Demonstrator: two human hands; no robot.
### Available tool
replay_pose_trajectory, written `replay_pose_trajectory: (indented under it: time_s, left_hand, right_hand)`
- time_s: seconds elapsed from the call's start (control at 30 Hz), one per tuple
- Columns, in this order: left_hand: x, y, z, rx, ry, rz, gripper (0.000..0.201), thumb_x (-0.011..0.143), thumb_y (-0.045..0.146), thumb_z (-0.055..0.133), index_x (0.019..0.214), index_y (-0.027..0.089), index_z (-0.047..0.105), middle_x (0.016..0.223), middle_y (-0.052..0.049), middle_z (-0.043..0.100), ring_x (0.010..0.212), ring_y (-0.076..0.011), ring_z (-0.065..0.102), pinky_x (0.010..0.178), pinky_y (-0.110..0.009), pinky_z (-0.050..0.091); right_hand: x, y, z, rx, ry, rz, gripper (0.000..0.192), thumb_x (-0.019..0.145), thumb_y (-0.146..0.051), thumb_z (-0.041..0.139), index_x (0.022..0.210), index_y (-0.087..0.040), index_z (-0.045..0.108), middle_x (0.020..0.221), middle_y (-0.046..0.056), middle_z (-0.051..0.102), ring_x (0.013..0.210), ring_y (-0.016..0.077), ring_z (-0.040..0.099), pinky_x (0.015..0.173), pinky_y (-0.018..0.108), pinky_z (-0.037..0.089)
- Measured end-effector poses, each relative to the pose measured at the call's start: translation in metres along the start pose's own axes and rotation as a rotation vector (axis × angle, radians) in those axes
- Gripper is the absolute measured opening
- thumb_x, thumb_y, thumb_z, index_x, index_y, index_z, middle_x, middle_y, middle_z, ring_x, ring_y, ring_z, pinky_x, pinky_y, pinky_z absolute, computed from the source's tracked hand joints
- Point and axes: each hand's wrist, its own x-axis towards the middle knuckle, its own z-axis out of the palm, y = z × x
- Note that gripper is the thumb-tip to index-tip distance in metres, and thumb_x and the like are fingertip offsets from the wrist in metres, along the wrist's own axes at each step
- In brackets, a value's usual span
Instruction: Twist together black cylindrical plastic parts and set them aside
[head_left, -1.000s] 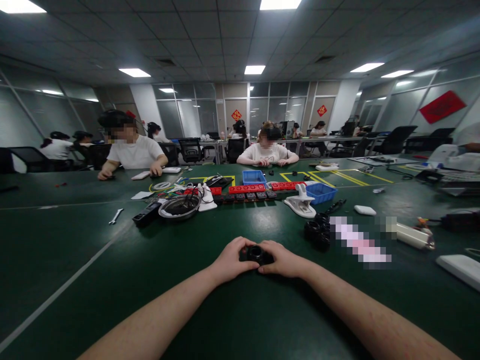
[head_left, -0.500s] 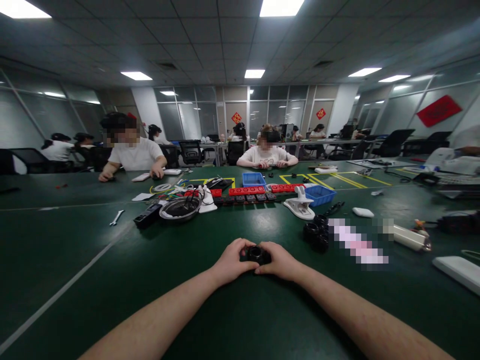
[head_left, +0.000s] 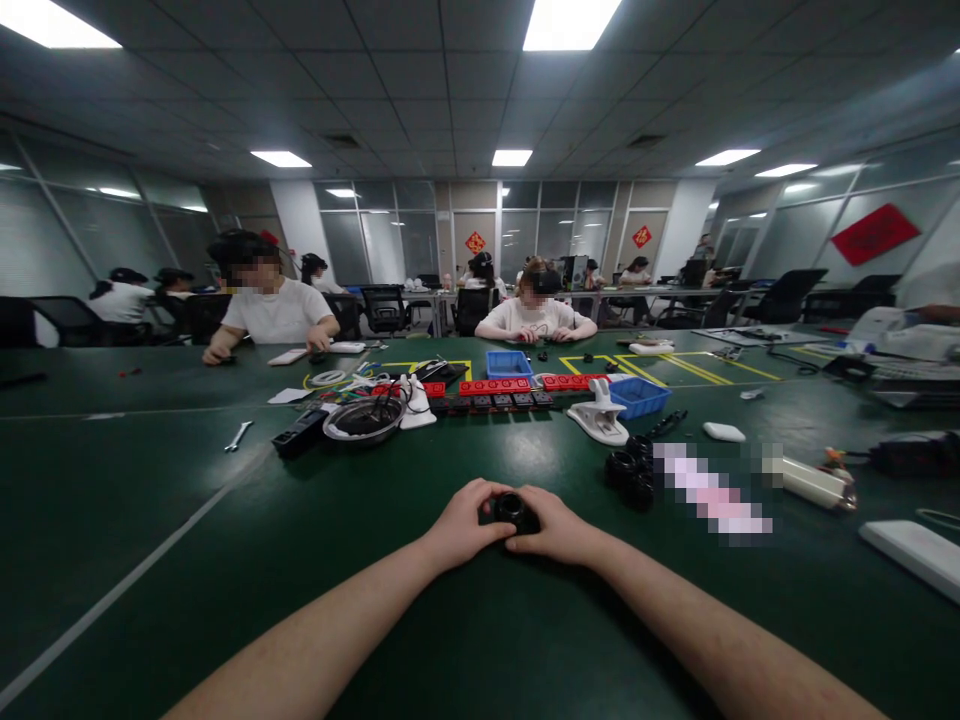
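Observation:
A small black round part (head_left: 511,510), like a lens or knob, rests on the green table (head_left: 225,560) straight ahead of me. My left hand (head_left: 463,522) wraps its left side and my right hand (head_left: 553,525) wraps its right side, fingers curled over it. Only the part's top ring shows between my fingers. Both forearms reach out from the bottom of the view.
A cluster of similar black parts (head_left: 632,470) lies to the right. Further off are a white clamp (head_left: 600,412), blue bins (head_left: 639,395), red and black blocks (head_left: 495,386), a metal bowl (head_left: 364,420) and a wrench (head_left: 238,435). Two people sit across the table.
My hands and the black part have stayed together in the same grip. The view has tilted slightly, so the far objects sit a little lower and left in the picture.

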Motion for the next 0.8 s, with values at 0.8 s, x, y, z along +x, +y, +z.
replay_pose_trajectory:
  time_s: [0.8]
  left_hand:
    - [0.002, -0.003, 0.001, -0.029, -0.047, -0.025, 0.036, 0.063, 0.028, 0.065, 0.097, 0.020, 0.054, 0.081, 0.000, 0.047, 0.069, -0.0133, 0.044, 0.060, -0.023, 0.037]
  right_hand:
    - [0.004, 0.006, -0.003, 0.176, -0.059, 0.147, 0.032, 0.053, -0.028, 0.070, 0.076, -0.015, 0.052, 0.070, -0.003, 0.050, 0.065, 0.0129, 0.047, 0.055, 0.021, 0.035]
